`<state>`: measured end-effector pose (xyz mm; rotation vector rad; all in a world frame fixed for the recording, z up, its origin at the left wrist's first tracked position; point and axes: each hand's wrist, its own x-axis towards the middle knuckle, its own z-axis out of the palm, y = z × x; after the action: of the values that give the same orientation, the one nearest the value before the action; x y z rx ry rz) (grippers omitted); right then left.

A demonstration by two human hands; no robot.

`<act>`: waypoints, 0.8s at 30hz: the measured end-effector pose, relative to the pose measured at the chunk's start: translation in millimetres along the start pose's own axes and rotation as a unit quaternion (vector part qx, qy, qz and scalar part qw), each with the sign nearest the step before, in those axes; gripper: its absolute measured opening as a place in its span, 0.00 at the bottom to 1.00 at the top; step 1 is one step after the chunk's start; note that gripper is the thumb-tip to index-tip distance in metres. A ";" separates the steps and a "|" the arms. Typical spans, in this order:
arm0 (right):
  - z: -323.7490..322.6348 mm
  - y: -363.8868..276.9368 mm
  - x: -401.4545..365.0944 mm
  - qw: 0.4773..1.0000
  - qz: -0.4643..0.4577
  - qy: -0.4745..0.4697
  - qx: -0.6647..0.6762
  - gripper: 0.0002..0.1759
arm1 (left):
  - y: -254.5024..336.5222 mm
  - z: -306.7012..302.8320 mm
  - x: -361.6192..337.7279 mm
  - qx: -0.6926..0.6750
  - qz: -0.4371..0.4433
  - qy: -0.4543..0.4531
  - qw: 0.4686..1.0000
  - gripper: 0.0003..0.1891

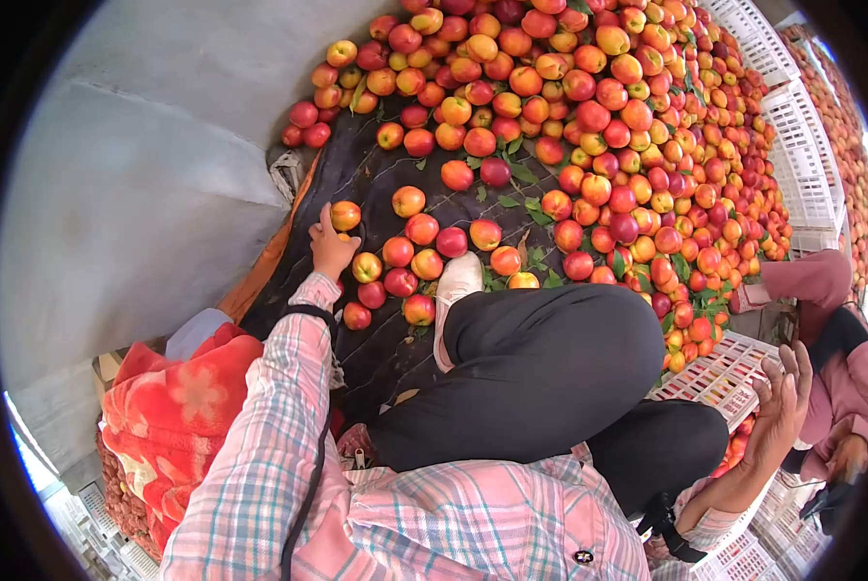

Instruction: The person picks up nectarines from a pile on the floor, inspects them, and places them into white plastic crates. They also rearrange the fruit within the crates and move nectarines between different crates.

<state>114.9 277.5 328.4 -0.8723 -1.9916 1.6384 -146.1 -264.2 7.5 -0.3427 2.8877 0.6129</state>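
Observation:
My left hand [332, 248] reaches to the dark ground sheet [381, 363], its fingers curled round the left and lower side of a red-yellow nectarine [345, 215]. Close by, several loose nectarines [420, 229] lie on the sheet, near my pale shoe [461, 278]. At the right, my right hand [781, 399] is raised with its fingers apart and nothing in it. Below and beside that hand is a white plastic crate [720, 376], with nectarines showing in the lower part.
A large heap of nectarines [608, 126] with green leaves [523, 174] spreads ahead and right. White crates [800, 145] are stacked along its far right edge. A grey wall [163, 194] and a red blanket [187, 402] are on my left. Another person [846, 387] sits at the right.

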 end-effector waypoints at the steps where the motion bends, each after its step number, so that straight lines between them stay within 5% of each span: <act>1: 7.3 -1.1 2.0 1.000 0.009 -0.018 0.000 0.30 | -1.6 4.6 10.0 -0.004 0.000 -0.013 1.000 0.49; 4: 24.1 5.7 8.9 0.999 0.034 -0.034 0.021 0.27 | 3.1 10.2 25.7 0.057 0.026 -0.113 0.992 0.48; 10: 83.1 22.9 28.3 0.992 0.100 -0.066 0.049 0.25 | 1.2 25.1 56.5 0.012 -0.011 -0.104 0.994 0.41; 12: 104.8 24.4 35.7 0.979 0.130 -0.130 0.085 0.25 | 9.8 34.4 60.2 -0.376 -0.020 -0.128 0.918 0.36; 14: 136.4 22.0 39.5 0.966 0.170 -0.162 0.112 0.30 | 93.1 -1.7 30.2 -0.529 -0.007 -0.184 0.828 0.32; 18: 199.0 33.9 46.1 0.910 0.247 -0.254 0.215 0.35 | 253.2 -64.4 -42.9 -0.544 0.230 -0.361 0.722 0.36; 20: 212.1 47.6 50.2 0.766 0.330 -0.346 0.429 0.38 | 306.2 -61.2 -70.7 -0.501 0.385 -0.368 0.682 0.34; 21: 228.1 32.8 43.5 0.798 0.360 -0.222 0.429 0.37 | 323.0 -59.3 -84.8 -0.418 0.485 -0.278 0.716 0.34; 24: 217.5 37.5 46.3 0.844 0.312 -0.117 0.421 0.36 | 347.9 -85.9 -110.7 -0.269 0.500 -0.330 0.754 0.37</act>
<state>-55.7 158.9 240.6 -1.0161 -0.8654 2.7557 -139.5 30.0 240.0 1.2037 1.9189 1.3503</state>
